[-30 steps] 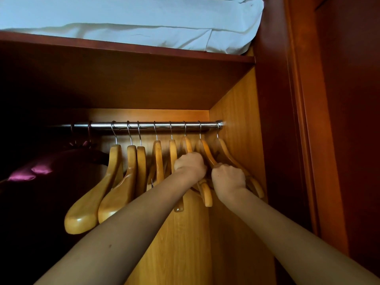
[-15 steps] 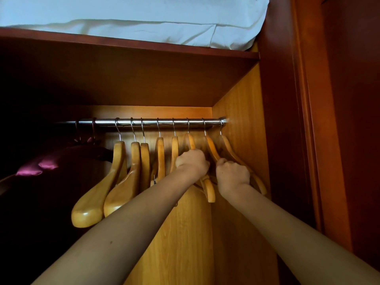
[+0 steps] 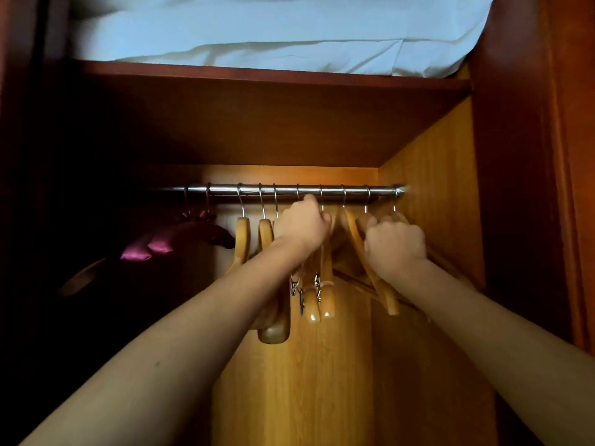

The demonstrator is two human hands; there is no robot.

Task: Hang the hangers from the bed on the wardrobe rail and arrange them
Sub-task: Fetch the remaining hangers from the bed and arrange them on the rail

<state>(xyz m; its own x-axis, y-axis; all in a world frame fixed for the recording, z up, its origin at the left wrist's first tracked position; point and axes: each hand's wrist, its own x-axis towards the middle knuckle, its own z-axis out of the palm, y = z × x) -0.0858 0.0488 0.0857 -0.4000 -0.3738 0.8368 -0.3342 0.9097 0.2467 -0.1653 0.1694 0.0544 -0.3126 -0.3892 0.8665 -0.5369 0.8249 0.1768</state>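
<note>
Wooden hangers [image 3: 325,284] under both hands

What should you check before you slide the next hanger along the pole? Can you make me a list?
1. All hooks over the rail: ok, each wooden hanger's hook that shows loops over it.
2. Left hand on a hanger: cannot tell, it is closed near the hooks, but the grip is hidden.
3. Right hand on a hanger: ok, its fingers wrap a hanger near the wall end.
4. Even spacing: not ok, the wooden hangers on the left hang straight, while those by the right hand are tilted and bunched.
5. Clips free of tangles: cannot tell, they overlap.
6. Room leftward: not ok, purple padded hangers hang there.
</note>
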